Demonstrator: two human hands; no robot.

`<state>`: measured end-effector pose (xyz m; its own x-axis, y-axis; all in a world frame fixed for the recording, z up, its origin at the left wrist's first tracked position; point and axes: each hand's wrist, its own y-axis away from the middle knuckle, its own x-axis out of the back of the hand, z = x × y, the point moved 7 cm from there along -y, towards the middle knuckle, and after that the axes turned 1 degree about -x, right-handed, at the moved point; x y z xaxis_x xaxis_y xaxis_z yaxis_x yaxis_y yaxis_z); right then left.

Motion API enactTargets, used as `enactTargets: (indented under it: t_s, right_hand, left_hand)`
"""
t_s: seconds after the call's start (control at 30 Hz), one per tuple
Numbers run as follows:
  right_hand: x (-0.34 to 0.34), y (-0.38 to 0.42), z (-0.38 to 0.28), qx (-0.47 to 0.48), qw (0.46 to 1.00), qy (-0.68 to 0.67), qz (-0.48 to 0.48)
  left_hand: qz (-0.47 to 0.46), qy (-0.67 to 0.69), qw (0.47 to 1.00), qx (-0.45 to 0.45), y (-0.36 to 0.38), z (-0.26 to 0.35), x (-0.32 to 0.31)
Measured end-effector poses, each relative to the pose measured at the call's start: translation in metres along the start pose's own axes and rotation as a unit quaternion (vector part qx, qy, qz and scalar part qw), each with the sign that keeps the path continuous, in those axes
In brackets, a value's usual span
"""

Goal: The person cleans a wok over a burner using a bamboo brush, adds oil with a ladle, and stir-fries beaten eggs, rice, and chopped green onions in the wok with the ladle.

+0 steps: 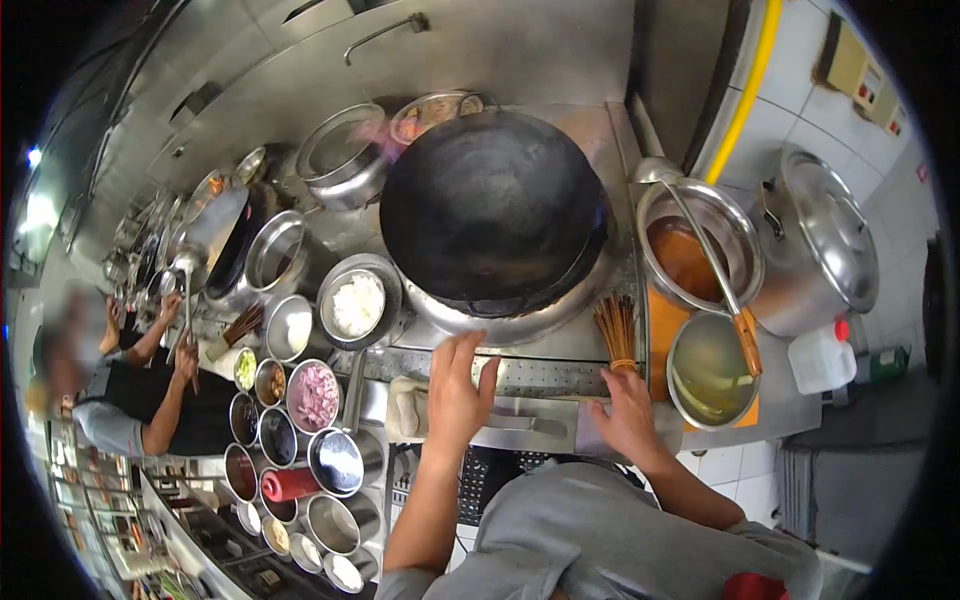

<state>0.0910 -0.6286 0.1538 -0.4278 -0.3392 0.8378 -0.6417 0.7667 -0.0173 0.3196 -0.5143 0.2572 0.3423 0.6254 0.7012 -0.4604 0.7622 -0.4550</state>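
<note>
A large black wok [490, 210] sits on the burner, with flame showing around its rim. Just below the wok's near edge is my left hand [460, 392], raised over the stove front with fingers extended and the thumb apart, holding nothing. My right hand [628, 415] is at the base of a bamboo brush [617, 335] bound with an orange band; its fingers are spread and it does not grip the brush. A folded cloth [406, 408] lies left of my left hand.
On the right stand a pot of brown liquid [685, 255] with a ladle [715, 265], a bowl of cloudy liquid [712, 372] and a lidded pot [815, 235]. Ingredient containers [313, 396] and a bowl of white food [358, 305] are left. Co-workers [150, 400] stand far left.
</note>
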Motion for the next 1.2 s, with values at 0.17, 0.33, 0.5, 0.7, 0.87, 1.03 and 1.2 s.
enactTargets:
  t_s: [0.17, 0.33, 0.5, 0.7, 0.87, 1.03, 1.2]
  right_hand:
    - [-0.01, -0.002, 0.026, -0.115, 0.99, 0.085, 0.012]
    - [-0.028, -0.009, 0.058, -0.291, 0.95, 0.043, -0.104]
    - [0.042, -0.009, 0.009, -0.116, 0.97, -0.177, 0.123]
    - [0.129, -0.193, -0.053, -0.048, 0.896, -0.399, 0.19]
    - [-0.003, -0.331, -0.087, -0.152, 0.984, 0.088, 0.002]
    - [-0.061, -0.33, -0.114, 0.086, 0.981, 0.094, -0.143]
    - [-0.008, -0.344, -0.091, -0.187, 0.975, 0.093, 0.072]
  left_hand:
    - [-0.02, -0.027, 0.999, -0.036, -0.041, -0.041, -0.062]
    - [-0.058, -0.037, 0.996, -0.065, -0.049, -0.05, -0.083]
    - [-0.084, 0.024, 0.995, -0.042, -0.046, -0.045, -0.071]
    - [-0.062, 0.053, 0.996, -0.046, -0.021, -0.023, -0.011]
    - [-0.099, 0.158, 0.981, -0.058, 0.022, -0.021, 0.038]
    - [-0.125, 0.168, 0.976, 0.066, 0.062, -0.053, 0.103]
    - [-0.052, 0.169, 0.972, 0.157, 0.083, -0.077, 0.135]
